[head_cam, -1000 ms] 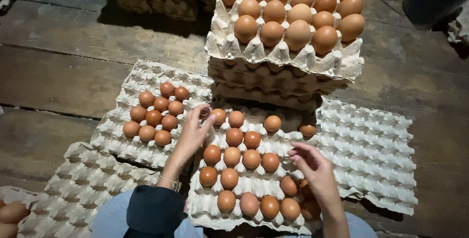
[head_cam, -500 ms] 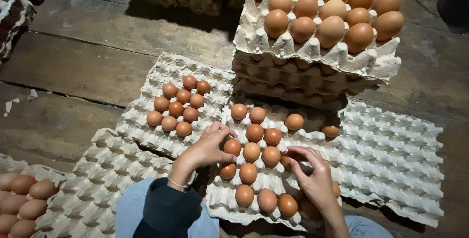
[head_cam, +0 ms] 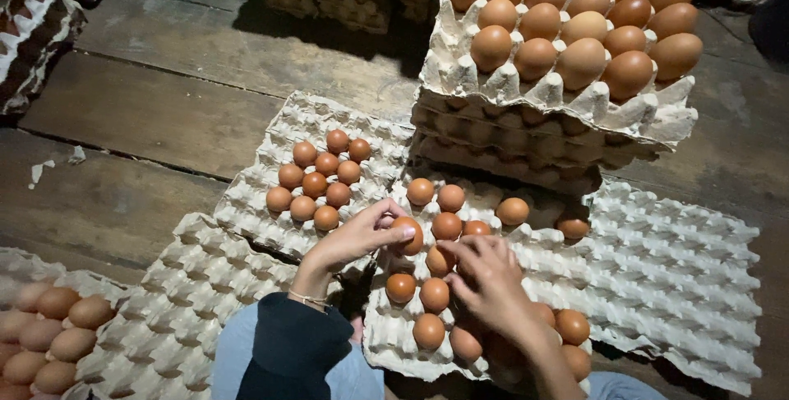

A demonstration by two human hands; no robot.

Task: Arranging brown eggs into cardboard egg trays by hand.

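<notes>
Since a moment ago our left hand (head_cam: 355, 238) has closed its fingertips on a brown egg (head_cam: 408, 234) in the middle tray (head_cam: 386, 336), while our right hand (head_cam: 485, 277) rests spread over that tray's neighbouring eggs, grip hidden; we judge the egg light, smooth, brittle, best pinched gently around its sides.

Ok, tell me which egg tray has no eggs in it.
The right tray, beside the middle tray the hands work over. Its cups all show bare; the middle one, the left tray and the stack hold eggs.
</notes>
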